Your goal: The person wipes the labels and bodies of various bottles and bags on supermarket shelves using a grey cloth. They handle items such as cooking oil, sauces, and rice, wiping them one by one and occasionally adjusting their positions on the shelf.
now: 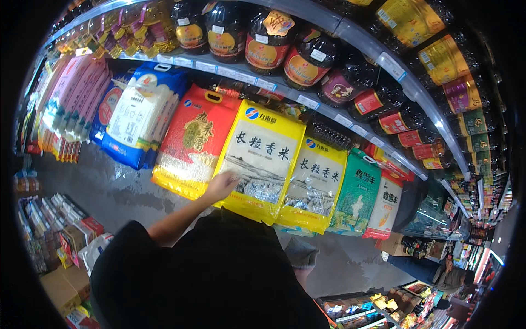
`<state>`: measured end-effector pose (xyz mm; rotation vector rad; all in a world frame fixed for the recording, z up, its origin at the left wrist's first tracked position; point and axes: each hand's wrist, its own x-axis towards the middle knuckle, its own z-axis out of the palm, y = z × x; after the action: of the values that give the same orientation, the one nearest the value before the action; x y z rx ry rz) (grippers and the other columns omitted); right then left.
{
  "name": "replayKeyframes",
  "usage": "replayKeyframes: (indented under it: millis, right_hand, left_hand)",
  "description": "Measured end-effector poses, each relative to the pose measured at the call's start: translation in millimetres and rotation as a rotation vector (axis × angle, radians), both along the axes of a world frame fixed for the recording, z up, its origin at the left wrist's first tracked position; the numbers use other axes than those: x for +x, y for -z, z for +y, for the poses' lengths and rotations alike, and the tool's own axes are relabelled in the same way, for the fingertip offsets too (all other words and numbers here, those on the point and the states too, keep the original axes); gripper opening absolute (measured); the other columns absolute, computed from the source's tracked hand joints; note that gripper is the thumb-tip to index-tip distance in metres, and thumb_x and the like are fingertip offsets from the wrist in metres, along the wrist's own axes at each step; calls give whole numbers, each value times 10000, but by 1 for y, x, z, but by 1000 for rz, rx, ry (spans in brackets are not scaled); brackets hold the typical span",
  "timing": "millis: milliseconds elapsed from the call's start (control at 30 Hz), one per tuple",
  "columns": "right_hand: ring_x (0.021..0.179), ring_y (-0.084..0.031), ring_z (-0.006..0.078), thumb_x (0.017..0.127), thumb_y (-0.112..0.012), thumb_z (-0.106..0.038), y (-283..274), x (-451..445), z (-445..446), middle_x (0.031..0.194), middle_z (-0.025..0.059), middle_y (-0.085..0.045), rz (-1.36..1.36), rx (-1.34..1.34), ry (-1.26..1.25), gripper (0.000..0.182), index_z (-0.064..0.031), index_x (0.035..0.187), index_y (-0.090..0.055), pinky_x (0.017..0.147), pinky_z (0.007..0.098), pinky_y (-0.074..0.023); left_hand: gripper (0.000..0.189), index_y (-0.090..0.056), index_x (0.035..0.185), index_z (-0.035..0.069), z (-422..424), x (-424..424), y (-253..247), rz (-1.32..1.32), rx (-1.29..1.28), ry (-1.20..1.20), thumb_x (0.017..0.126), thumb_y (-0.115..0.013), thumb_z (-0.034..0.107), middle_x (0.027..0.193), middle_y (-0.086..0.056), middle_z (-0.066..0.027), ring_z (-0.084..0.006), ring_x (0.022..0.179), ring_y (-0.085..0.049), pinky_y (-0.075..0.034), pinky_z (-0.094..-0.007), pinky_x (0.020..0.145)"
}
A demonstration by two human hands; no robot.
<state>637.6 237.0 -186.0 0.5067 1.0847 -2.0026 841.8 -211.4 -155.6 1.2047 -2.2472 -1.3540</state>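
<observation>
My left hand (222, 187) reaches forward to the lower left part of a large yellow-edged rice bag (259, 158). Its fingers look curled and slightly blurred; whether they touch or grip the bag is unclear. My right hand is out of view. Left of that bag stands a red and yellow rice bag (197, 140) with a handle slot at its top. A smaller, similar yellow rice bag (315, 181) is on the right, followed by a green bag (356, 192) and a white and red bag (384, 205).
Dark bottles (267, 41) with red labels fill the shelf (254, 78) behind the bags. Blue and white bags (139, 107) and pink bags (76, 90) stand on the left. Cartons (65, 283) lie at lower left. Another person (435, 269) is at far right.
</observation>
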Motion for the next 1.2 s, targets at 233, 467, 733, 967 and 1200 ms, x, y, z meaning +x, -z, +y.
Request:
replayKeyframes:
  millis: [233, 467, 733, 967, 1200]
  right_hand:
    - [1283, -550, 303, 1008, -483, -481, -62, -28, -68, 1367, 64, -619, -90, -162, 67, 498, -140, 1341, -627, 1128, 517, -396]
    - [1433, -417, 361, 981, -454, -602, -186, -78, -147, 1561, 123, -447, 246, -525, 68, 745, -125, 1552, -401, 1193, 581, -304]
    - [1472, -370, 322, 1081, -373, -470, -183, -59, -166, 1628, 88, -355, 596, -474, -99, 628, -138, 1609, -300, 1221, 547, -268]
    - [1439, -408, 340, 983, -390, -705, -96, 25, -139, 1567, 68, -443, 118, -594, 9, 769, -177, 1541, -426, 1202, 552, -295]
    - [1388, -467, 352, 953, -460, -676, -104, 103, -228, 1495, 92, -525, 151, -501, 82, 713, -156, 1435, -537, 1165, 569, -341]
  left_hand:
    - [250, -749, 1042, 54, 107, 292, 171, -890, 487, 132, 858, -676, 206, 899, -769, -145, -294, 831, -757, -595, -403, 760]
    - [373, -662, 1232, 54, 56, 195, 38, -358, 350, -198, 900, -633, 222, 885, -753, -173, -245, 747, -730, -564, -372, 691]
    - [422, -696, 1200, 63, 78, 256, 1, -542, 144, -58, 839, -648, 276, 951, -740, -199, -378, 902, -712, -564, -453, 791]
    - [301, -786, 981, 102, 75, 381, 121, -680, 337, -88, 825, -606, 286, 931, -772, -129, -307, 914, -739, -579, -420, 880]
    - [297, -711, 807, -30, -50, 344, 119, -235, 281, -95, 919, -715, 245, 671, -696, -97, -162, 620, -674, -538, -336, 581]
